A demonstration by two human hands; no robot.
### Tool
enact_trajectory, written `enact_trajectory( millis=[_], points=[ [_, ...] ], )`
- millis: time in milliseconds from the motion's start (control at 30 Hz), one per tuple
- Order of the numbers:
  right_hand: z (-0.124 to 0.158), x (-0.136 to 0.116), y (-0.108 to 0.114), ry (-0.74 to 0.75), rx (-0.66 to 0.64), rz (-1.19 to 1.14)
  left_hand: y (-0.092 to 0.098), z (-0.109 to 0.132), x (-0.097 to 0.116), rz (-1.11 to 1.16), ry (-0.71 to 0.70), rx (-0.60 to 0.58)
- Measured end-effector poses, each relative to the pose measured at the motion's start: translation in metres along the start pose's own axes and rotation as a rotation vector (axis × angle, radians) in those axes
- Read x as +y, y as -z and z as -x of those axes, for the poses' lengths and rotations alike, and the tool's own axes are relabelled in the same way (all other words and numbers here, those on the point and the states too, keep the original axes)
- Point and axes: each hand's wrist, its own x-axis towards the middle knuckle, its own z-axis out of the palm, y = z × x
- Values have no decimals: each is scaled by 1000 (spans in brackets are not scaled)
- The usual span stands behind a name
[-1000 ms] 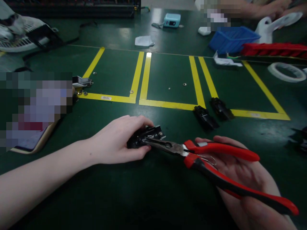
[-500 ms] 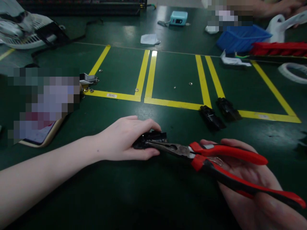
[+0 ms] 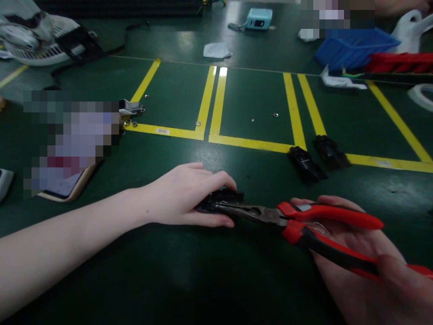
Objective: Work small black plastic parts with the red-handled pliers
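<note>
Black part in closed pinch of left hand, at tips of red-handled pliers held in loosely curled right hand.

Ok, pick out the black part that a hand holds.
It's the black part in the left hand, with the pliers at it; the two black parts by the yellow tape lie on the green table, no hand touching them.

The bare left forearm slants from eight o'clock to the left hand, thumb and fingers gripping toward three, while the right hand (palm showing) is half-curled at four o'clock.
</note>
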Motion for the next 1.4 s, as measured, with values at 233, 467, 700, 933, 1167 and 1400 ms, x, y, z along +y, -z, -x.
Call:
enact_trajectory(
  millis=[233, 467, 700, 933, 1167, 1400],
  points=[
    [6, -1, -2, 53, 51, 78, 0, 0, -1, -14, -7, -35],
    [-4, -3, 2, 61, 24, 45, 0, -1, -2, -25, -31, -37],
    [-5, -5, -1, -1, -8, 6, -1, -1, -3, -36, -40, -47],
    [-7, -2, 3, -53, -19, -7, -1, -1, -3, -39, -55, -26],
    [-8, 2, 9, -67, 42, -35, -1, -1, -2, -49, -55, -18],
    [-8, 4, 12, -95, 61, -56, 0, -1, -2, -27, -45, -32]
  ],
)
